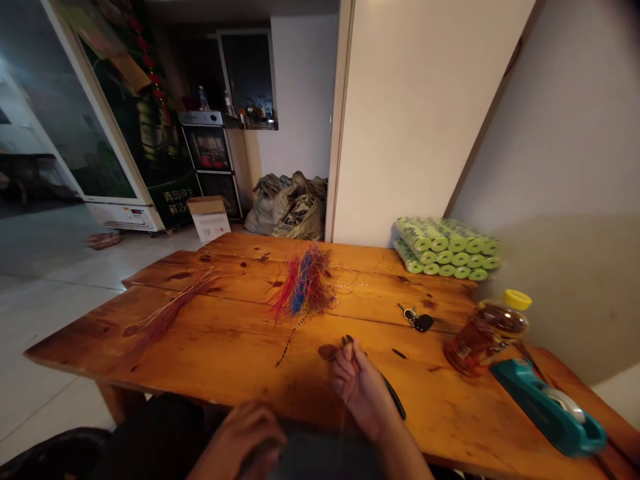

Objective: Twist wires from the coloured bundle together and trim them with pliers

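My right hand is over the near edge of the wooden table, its fingers pinched together; whatever lies between them is too small to make out. Beneath it lies a tool like pliers, with a dark green handle, partly hidden by the hand. Lower down, at the table's front edge, my left hand is curled and smeared by motion. Farther back sits a bundle of thin red, blue and copper-coloured wires. A black-and-white striped strand trails from it towards me.
Loose reddish wires lie at left. To the right are keys, a small dark piece, a bottle with a yellow cap and a teal tape dispenser. Packs of green rolls stand against the wall.
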The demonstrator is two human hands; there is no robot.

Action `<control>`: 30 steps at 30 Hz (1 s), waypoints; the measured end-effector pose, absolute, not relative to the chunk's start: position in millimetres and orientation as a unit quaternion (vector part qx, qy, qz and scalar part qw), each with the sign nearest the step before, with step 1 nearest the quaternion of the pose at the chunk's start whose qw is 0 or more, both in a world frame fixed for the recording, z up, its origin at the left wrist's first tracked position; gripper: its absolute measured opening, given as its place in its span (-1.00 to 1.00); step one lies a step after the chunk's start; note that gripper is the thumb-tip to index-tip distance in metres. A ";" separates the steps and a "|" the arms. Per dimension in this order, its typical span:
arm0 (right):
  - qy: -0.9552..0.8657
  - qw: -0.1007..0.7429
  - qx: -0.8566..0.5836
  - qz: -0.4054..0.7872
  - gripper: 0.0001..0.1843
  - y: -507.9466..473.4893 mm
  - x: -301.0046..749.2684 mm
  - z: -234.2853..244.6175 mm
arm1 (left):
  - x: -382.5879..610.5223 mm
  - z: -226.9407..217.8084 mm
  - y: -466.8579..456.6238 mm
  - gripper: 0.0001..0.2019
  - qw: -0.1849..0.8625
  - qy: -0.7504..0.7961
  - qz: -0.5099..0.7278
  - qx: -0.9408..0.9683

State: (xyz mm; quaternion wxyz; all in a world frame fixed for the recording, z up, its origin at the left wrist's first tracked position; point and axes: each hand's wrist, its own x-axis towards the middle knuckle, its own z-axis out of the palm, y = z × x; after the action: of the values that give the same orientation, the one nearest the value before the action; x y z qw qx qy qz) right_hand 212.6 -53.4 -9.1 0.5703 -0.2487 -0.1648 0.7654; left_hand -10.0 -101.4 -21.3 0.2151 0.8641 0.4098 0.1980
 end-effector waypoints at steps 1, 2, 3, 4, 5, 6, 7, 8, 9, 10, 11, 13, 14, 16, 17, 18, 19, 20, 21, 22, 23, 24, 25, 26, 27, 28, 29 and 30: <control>-0.156 0.568 -0.232 0.774 -0.57 -53.0 216.5 -8.0 | -9.3 -8.4 -86.1 -0.81 0.195 0.424 0.215 0.858; -0.149 0.564 -0.218 0.782 -0.59 -52.6 219.8 -7.4 | -6.2 2.7 -69.9 -0.80 0.163 0.433 0.225 0.858; -0.143 0.561 -0.209 0.788 -0.59 -52.1 222.1 -7.4 | -0.8 11.2 -53.2 -0.79 0.126 0.428 0.226 0.866; -0.138 0.560 -0.202 0.791 -0.59 -51.5 223.6 -7.8 | 6.8 16.9 -36.3 -0.79 0.082 0.419 0.229 0.875; -0.135 0.562 -0.198 0.792 -0.60 -50.9 224.2 -8.7 | 15.9 19.7 -19.8 -0.78 0.042 0.399 0.220 0.889; -0.133 0.563 -0.196 0.792 -0.60 -50.3 224.1 -10.0 | 26.0 20.1 -4.1 -0.76 0.003 0.377 0.207 0.903; -0.135 0.564 -0.196 0.791 -0.59 -49.5 223.7 -11.3 | 36.2 18.7 10.3 -0.74 -0.027 0.354 0.189 0.916; -0.138 0.564 -0.198 0.790 -0.59 -48.7 223.2 -12.7 | 46.0 16.2 23.2 -0.72 -0.049 0.330 0.167 0.928; -0.143 0.565 -0.201 0.788 -0.59 -47.8 222.8 -13.9 | 54.6 13.4 34.3 -0.71 -0.067 0.307 0.146 0.938; -0.148 0.564 -0.205 0.786 -0.59 -46.9 222.7 -14.8 | 61.6 10.8 43.5 -0.73 -0.080 0.290 0.127 0.945; -0.153 0.565 -0.207 0.784 -0.59 -46.1 223.0 -15.3 | 66.8 8.8 50.8 -0.77 -0.088 0.276 0.109 0.951; -0.161 0.567 -0.211 0.780 -0.60 -44.9 224.8 -14.6 | 71.7 7.6 59.1 -0.83 -0.096 0.259 0.086 0.957; -0.164 0.568 -0.213 0.778 -0.60 -44.7 226.3 -13.4 | 71.9 8.4 60.1 -0.83 -0.096 0.255 0.082 0.959; -0.170 0.575 -0.217 0.770 -0.61 -44.7 230.1 -9.8 | 70.2 12.3 55.6 -0.79 -0.080 0.253 0.101 0.959; -0.171 0.582 -0.220 0.764 -0.61 -44.9 232.3 -7.8 | 69.0 14.9 50.0 -0.77 -0.059 0.253 0.123 0.958; -0.173 0.591 -0.224 0.755 -0.62 -45.2 234.5 -5.9 | 68.0 17.9 42.3 -0.76 -0.027 0.257 0.153 0.954; -0.176 0.602 -0.229 0.744 -0.62 -45.6 236.6 -4.2 | 67.4 21.2 32.9 -0.75 0.017 0.263 0.188 0.946; -0.179 0.614 -0.235 0.732 -0.61 -46.0 238.5 -3.0 | 67.1 24.8 22.2 -0.76 0.071 0.277 0.227 0.931; -0.185 0.625 -0.245 0.718 -0.61 -46.3 239.9 -2.1 | 67.0 28.8 10.7 -0.79 0.134 0.304 0.268 0.904; -0.193 0.635 -0.257 0.703 -0.60 -46.6 240.8 -1.7 | 67.0 33.3 -1.0 -0.83 0.204 0.346 0.309 0.862; -0.204 0.642 -0.269 0.689 -0.60 -46.9 241.1 -1.5 | 67.1 38.2 -12.3 -0.84 0.283 0.387 0.337 0.810; -0.218 0.646 -0.281 0.676 -0.59 -47.1 240.7 -1.7 | 67.2 43.4 -22.8 -0.84 0.366 0.418 0.358 0.750; -0.237 0.646 -0.292 0.664 -0.59 -47.4 239.5 -2.1 | 67.4 48.5 -31.9 -0.81 0.443 0.435 0.366 0.693; -0.257 0.643 -0.301 0.655 -0.58 -47.7 237.4 -2.6 | 67.7 53.0 -39.5 -0.78 0.506 0.444 0.360 0.646; -0.277 0.635 -0.308 0.652 -0.57 -48.1 234.4 -3.4 | 68.1 56.4 -45.2 -0.77 0.555 0.446 0.346 0.611; -0.294 0.624 -0.312 0.653 -0.56 -48.7 230.8 -4.3 | 68.8 58.2 -49.0 -0.77 0.591 0.445 0.329 0.587; -0.304 0.612 -0.315 0.659 -0.56 -49.4 226.5 -5.3 | 69.5 58.1 -51.0 -0.77 0.616 0.445 0.314 0.569; -0.305 0.599 -0.318 0.669 -0.58 -50.2 222.0 -6.5 | 70.2 55.9 -51.3 -0.78 0.633 0.445 0.303 0.556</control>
State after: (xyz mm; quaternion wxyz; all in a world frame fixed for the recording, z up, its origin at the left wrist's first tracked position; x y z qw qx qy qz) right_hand 222.0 -50.2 -6.5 0.5992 -0.3177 -0.3051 0.6686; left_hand 70.2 -51.3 55.9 0.6333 0.5564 0.4445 0.3029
